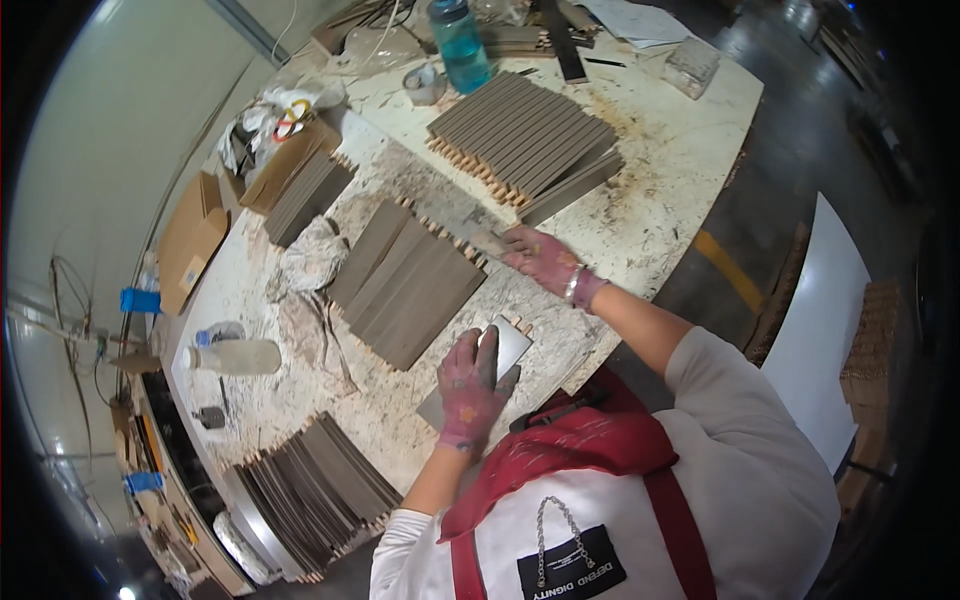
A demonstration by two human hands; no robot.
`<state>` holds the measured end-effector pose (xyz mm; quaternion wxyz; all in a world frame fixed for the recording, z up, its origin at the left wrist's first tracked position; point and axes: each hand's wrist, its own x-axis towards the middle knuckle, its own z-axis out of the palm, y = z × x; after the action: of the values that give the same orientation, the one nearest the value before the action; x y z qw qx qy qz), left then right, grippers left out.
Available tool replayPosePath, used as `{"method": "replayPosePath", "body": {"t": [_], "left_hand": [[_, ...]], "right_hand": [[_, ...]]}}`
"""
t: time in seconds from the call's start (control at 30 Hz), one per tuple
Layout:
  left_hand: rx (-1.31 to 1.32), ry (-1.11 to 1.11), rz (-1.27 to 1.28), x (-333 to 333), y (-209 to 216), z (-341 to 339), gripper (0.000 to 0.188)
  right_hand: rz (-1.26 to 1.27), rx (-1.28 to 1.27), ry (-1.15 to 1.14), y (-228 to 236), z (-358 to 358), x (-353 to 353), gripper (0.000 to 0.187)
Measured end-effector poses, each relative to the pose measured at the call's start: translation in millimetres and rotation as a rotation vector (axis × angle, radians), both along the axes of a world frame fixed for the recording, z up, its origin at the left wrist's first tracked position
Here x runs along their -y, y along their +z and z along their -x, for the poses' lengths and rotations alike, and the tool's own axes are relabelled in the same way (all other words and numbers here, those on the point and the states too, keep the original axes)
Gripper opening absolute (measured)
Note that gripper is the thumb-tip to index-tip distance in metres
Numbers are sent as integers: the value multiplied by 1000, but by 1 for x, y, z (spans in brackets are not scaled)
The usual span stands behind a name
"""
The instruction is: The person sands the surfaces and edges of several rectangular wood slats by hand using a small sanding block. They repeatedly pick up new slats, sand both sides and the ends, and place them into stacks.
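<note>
My left hand (pixel 472 392), in a stained pink glove, grips a short flat wooden piece (pixel 512 346) with a pale, shiny face and light dowel pegs at its far end. Its fingers lie over the piece and the thumb is at its near side. My right hand (pixel 545 260), in a matching glove, is closed beyond it, near the pegged end of a flat row of grey-brown boards (pixel 415 285). What its fingers hold is mostly hidden; a thin, flat tan edge shows at the fingertips. A larger pegged stack (pixel 525 130) lies past the right hand.
The stained white table (pixel 660 190) carries a smaller board stack (pixel 308 195), cardboard boxes (pixel 195 240), crumpled rags (pixel 315 262), a whitish bottle (pixel 235 358) and a blue water bottle (pixel 460 50). Many boards stand in a row (pixel 315 490) at the near left. A white sheet (pixel 820 320) stands at right.
</note>
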<state>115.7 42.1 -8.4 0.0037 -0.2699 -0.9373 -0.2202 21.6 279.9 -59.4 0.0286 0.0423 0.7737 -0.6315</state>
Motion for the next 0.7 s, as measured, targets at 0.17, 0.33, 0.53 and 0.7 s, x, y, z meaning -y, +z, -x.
{"method": "replayPosePath", "body": {"t": [0.17, 0.33, 0.53, 0.7], "left_hand": [[-8, 9, -7, 2, 5, -2, 68], [-35, -12, -69, 9, -4, -2, 67], [13, -31, -40, 1, 2, 4, 67], [47, -9, -84, 4, 1, 1, 67]], "right_hand": [[-210, 69, -73, 12, 6, 8, 46], [-489, 31, -114, 22, 7, 17, 44], [-657, -157, -136, 24, 2, 15, 33], [-695, -258, -195, 41, -25, -1, 26]]}}
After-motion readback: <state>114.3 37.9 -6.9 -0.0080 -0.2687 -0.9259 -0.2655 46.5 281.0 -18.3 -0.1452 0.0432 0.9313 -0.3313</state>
